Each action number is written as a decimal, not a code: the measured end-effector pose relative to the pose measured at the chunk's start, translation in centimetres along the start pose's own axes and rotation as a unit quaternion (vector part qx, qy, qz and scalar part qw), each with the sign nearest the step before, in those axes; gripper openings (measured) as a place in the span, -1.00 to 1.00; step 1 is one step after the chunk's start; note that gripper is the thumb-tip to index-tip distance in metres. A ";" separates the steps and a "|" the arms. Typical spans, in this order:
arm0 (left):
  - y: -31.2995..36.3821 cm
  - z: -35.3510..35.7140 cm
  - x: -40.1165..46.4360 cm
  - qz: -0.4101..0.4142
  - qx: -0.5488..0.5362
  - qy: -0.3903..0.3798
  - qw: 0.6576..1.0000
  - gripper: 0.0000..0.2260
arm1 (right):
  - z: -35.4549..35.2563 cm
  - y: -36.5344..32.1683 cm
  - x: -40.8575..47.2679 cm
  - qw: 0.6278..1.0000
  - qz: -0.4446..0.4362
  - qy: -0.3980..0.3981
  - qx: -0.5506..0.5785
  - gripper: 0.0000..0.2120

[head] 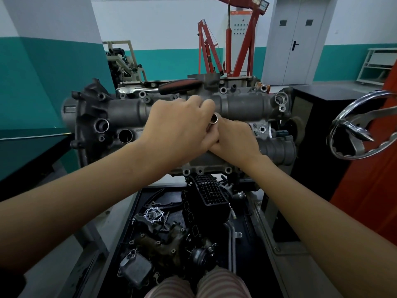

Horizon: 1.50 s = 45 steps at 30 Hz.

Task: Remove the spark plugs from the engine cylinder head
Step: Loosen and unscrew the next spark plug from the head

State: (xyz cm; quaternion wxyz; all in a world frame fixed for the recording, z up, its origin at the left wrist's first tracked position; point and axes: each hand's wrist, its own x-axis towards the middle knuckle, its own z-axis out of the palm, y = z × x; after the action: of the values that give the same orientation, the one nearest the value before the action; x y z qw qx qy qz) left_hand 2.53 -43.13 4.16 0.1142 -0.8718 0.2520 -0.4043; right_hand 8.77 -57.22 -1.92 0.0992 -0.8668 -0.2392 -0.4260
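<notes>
The engine cylinder head [129,110] spans the middle of the frame, a grey casting with round bores open on its left side. Below it, in the lower centre, a black tray [129,244] holds loose engine parts, among them a ribbed black manifold [206,201]. At the right edge a chrome handwheel [352,134] stands beside an orange column. Red engine hoists [240,41] stand against the far wall at upper centre, beside a grey double door [298,39] at upper right. A ratchet wrench [163,88] with a red and black grip lies along the top of the head, just above the hands.

Both hands meet at the centre of the head. The left hand [178,130] lies over the right, fingers curled around a shiny metal socket [213,120] whose open end shows between the knuckles. The right hand [236,138] is tucked beneath, fingers bent toward the same tool, though its grip is mostly hidden. No spark plug can be made out; it may be covered by the hands.
</notes>
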 end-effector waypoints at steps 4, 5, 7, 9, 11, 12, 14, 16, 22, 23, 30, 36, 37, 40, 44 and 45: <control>-0.1 0.4 0.3 -0.028 -0.014 -0.020 0.999 -0.66 | 0.1 0.4 -0.1 1.000 -0.005 0.001 0.003 -0.66; -0.2 0.4 0.4 -0.036 -0.028 -0.024 0.999 -0.62 | 0.0 0.3 -0.1 1.000 -0.011 0.012 0.005 -0.64; -0.2 0.5 0.3 -0.043 -0.041 -0.029 0.998 -0.55 | -0.3 -0.2 0.0 0.999 -0.022 0.048 -0.008 -0.63; -0.1 0.4 0.2 -0.040 -0.034 -0.029 0.998 -0.52 | -0.2 -0.3 0.0 0.996 -0.028 0.084 -0.017 -0.62; 0.1 0.3 0.2 -0.029 -0.011 -0.019 0.999 -0.52 | -0.1 -0.2 -0.1 0.996 -0.027 0.090 -0.008 -0.62; 0.1 0.2 0.1 -0.025 -0.004 -0.012 1.000 -0.53 | 0.0 -0.1 -0.1 0.997 -0.026 0.076 -0.008 -0.63; 0.2 0.2 0.1 -0.012 -0.010 0.004 1.000 -0.62 | 0.1 0.1 -0.1 0.999 -0.014 0.023 -0.020 -0.69; 0.3 0.2 -0.1 0.000 -0.016 0.006 1.000 -0.73 | 0.2 0.2 0.1 0.999 -0.002 -0.013 -0.031 -0.66; 0.1 0.4 0.3 -0.018 0.029 -0.023 0.999 -0.61 | 0.1 0.3 0.1 1.000 0.004 -0.013 -0.015 -0.65; 0.0 0.3 0.5 -0.030 0.037 -0.032 0.998 -0.54 | 0.0 0.3 0.0 1.000 0.004 -0.013 -0.014 -0.68; 0.6 0.1 -0.5 -0.011 0.001 0.004 1.000 -0.65 | 0.0 -0.1 -0.1 0.999 -0.015 0.043 0.004 -0.68; 0.4 0.0 -0.6 -0.011 -0.026 0.006 1.000 -0.76 | 0.2 0.2 -0.1 1.000 0.001 0.006 0.003 -0.48; 0.4 0.0 -0.5 -0.013 -0.031 0.011 0.999 -0.77 | 0.2 0.2 -0.1 1.000 -0.001 0.006 0.000 -0.49; 0.2 0.3 0.0 -0.034 -0.037 0.007 0.999 -0.74 | 0.4 0.4 -0.1 1.000 -0.006 -0.004 -0.006 -0.59; -0.2 0.5 0.4 -0.032 -0.027 -0.012 0.999 -0.55 | 0.0 0.4 -0.1 1.000 0.004 -0.001 0.013 -0.67; -0.2 0.5 0.4 -0.026 -0.021 -0.016 0.999 -0.52 | -0.1 0.4 -0.1 1.000 0.004 0.004 0.018 -0.66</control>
State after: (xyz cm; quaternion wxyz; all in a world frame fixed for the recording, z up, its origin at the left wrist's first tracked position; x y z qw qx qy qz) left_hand 3.15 -43.16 4.19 0.0894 -0.8866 0.2357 -0.3879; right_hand 8.82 -57.62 -1.91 0.1177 -0.8639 -0.2434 -0.4248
